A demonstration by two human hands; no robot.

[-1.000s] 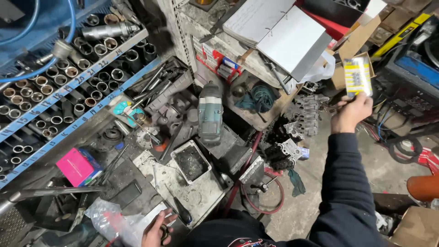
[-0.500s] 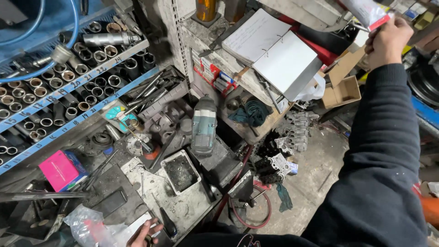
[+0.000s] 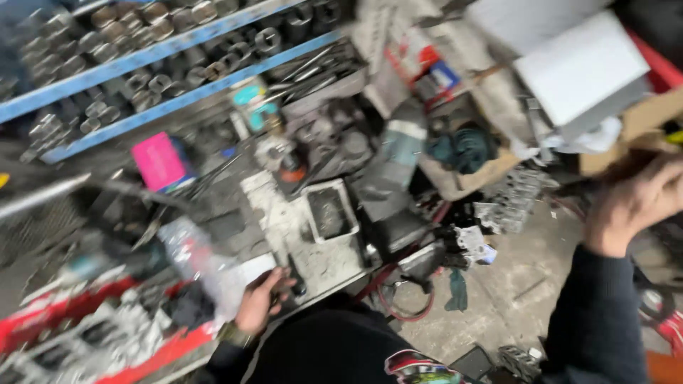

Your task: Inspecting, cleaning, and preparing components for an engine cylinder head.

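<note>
**Head view: two hands over a messy workbench**

Head view, blurry from motion. Left hand (image 3: 262, 302) low at the near edge of the workbench (image 3: 320, 263), fingers curled around something small and dark; too blurred to tell what. Just beside that hand, a crinkly clear plastic bag (image 3: 196, 259) on the bench. Right hand (image 3: 629, 203) up at the right, past the bench's right edge, in a dark sleeve (image 3: 594, 320). Fingers bent and close together near a brown cardboard box (image 3: 640, 124); cannot tell if pinching anything.

Further back on the bench, a small grey tray (image 3: 329, 210) with dark bits inside. Near the tray, a big grey power tool (image 3: 398, 167) lying on its side. Pink box (image 3: 158, 161) toward the left side. Along the far edge, blue racks (image 3: 107, 71) full of round metal sockets. White flat box (image 3: 580, 67) at the far right corner. Red hose (image 3: 405, 309) looped on the concrete floor (image 3: 498, 299) below the bench, with a dark green rag (image 3: 456, 290) close by.
</note>
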